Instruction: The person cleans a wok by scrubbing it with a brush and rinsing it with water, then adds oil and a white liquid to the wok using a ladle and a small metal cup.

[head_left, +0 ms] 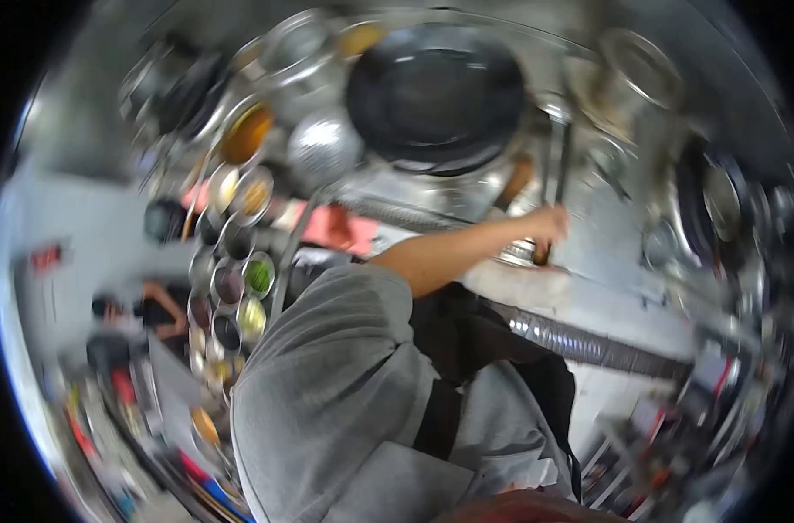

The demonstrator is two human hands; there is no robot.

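My left hand is closed around the lower part of a long-handled metal utensil. It looks like a ladle, but blur hides the exact shape of its head. The dark end of its handle sticks out below my fingers. My left arm reaches across to the right, over the metal counter's front edge. A large black wok sits behind the arm, up and to the left of the hand. I cannot see my right hand.
On the left stand several small containers, one with chopped greens. A perforated skimmer and a pot of orange-brown liquid lie left of the wok. Dark pans stand at the right. Another person is at far left.
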